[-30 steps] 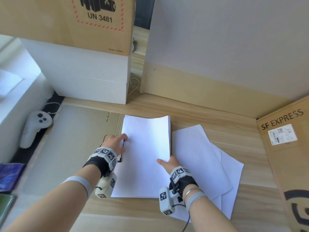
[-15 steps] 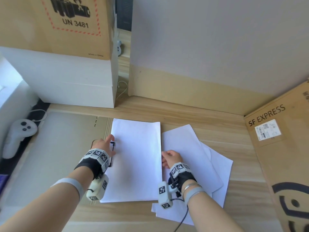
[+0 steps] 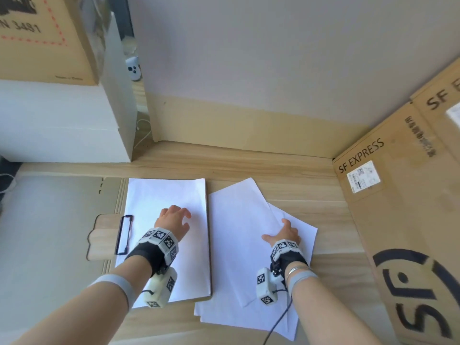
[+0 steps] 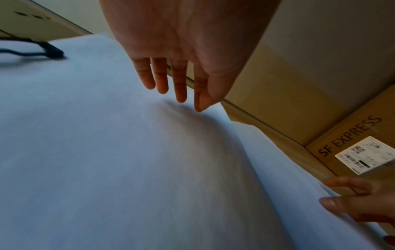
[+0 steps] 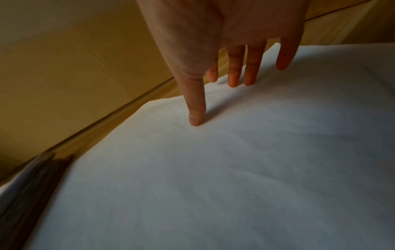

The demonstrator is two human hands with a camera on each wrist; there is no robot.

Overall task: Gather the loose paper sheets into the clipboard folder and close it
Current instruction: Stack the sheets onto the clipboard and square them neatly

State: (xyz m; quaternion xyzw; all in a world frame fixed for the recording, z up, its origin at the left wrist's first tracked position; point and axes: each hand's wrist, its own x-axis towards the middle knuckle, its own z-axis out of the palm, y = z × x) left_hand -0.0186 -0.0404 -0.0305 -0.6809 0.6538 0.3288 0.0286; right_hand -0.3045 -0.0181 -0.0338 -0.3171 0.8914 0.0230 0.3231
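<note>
A wooden clipboard (image 3: 100, 237) with a black wire clip (image 3: 123, 234) lies left of centre, and a neat white paper stack (image 3: 169, 195) lies on it. My left hand (image 3: 174, 219) hovers over that stack with its fingers (image 4: 179, 84) straight and apart from the paper, holding nothing. Right of the stack, several loose white sheets (image 3: 236, 220) lie fanned on the wooden table. On these sheets my right hand (image 3: 283, 232) rests, its thumb tip (image 5: 195, 121) and fingertips (image 5: 234, 81) touching the top sheet.
A tall SF EXPRESS carton (image 3: 403, 207) stands close at the right. White boxes (image 3: 62, 125) with a brown carton on top stand at the back left. A wall panel (image 3: 249, 120) closes the back. A flat cardboard sheet (image 3: 49, 232) lies under the clipboard's left side.
My left hand left the clip and moved right over the stack. My right hand left the stack's right edge and moved right onto the loose sheets. The camera view shifted right.
</note>
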